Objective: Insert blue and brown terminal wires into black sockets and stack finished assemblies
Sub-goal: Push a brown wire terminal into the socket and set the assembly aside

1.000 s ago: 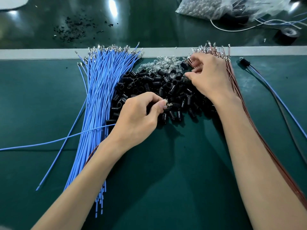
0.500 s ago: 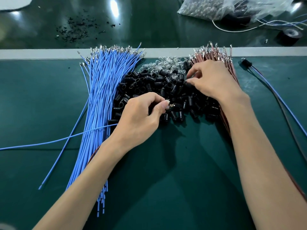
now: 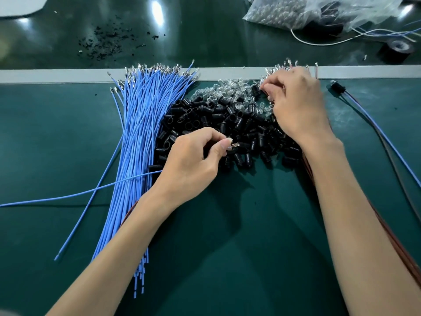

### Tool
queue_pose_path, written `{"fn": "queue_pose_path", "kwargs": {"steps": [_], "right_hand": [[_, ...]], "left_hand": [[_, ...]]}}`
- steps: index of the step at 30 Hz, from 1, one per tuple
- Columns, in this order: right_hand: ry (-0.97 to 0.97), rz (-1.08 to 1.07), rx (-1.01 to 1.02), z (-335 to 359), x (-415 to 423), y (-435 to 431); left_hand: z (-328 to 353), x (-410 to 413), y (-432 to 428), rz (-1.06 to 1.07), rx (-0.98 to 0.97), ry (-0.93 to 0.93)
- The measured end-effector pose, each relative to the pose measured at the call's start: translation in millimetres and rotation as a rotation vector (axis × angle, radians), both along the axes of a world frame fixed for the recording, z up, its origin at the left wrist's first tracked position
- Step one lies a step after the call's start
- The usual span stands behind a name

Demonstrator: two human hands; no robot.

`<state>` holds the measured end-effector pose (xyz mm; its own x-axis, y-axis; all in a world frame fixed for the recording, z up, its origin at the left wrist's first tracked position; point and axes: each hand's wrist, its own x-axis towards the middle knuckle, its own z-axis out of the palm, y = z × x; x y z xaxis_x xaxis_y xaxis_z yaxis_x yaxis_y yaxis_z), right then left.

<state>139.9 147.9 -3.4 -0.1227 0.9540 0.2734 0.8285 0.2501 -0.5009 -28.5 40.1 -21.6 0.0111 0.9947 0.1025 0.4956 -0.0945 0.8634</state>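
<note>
A pile of black sockets [image 3: 227, 124] lies mid-table, with a fanned bundle of blue terminal wires [image 3: 141, 124] on its left and brown terminal wires [image 3: 401, 254] on its right, mostly under my right arm. My left hand [image 3: 193, 165] pinches metal terminals [image 3: 235, 145] over the pile's near edge; one blue wire [image 3: 91, 192] trails left from it. My right hand [image 3: 298, 106] has curled fingers at the pile's far right and pinches a black socket [image 3: 255, 89] at its fingertips. One finished assembly [image 3: 337, 86] lies at the right, its wires running toward me.
Clear glass bulbs [image 3: 224, 87] are mixed into the back of the socket pile. Behind a pale strip [image 3: 57, 75] lie black debris [image 3: 107, 42], a plastic bag of bulbs [image 3: 296, 10] and a black tape roll [image 3: 397, 50].
My right hand dipped into the sockets, then moved back up toward the far right of the pile. My left hand has stayed put with its terminals.
</note>
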Motion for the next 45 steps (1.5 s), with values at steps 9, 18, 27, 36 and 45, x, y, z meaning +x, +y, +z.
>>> {"fn": "queue_pose_path", "kwargs": {"steps": [9, 18, 27, 36, 45], "right_hand": [[0.972, 0.294, -0.354, -4.5, -4.0, -67.3], [0.862, 0.277, -0.242, -12.3, -6.7, -80.8], [0.775, 0.288, -0.289, -17.4, -7.6, -84.2], [0.802, 0.276, -0.337, -19.4, -8.6, -85.2], [0.874, 0.329, -0.335, -18.1, 1.2, -80.1]], "left_hand": [[4.8, 2.1, -2.2, 0.015, 0.000, -0.046], [8.6, 1.9, -3.8, -0.010, -0.016, -0.087], [8.4, -0.9, -1.5, -0.012, -0.042, -0.165], [8.8, -4.9, -1.1, -0.064, -0.084, -0.241], [6.3, -6.6, -0.6, -0.014, -0.077, -0.169]]}}
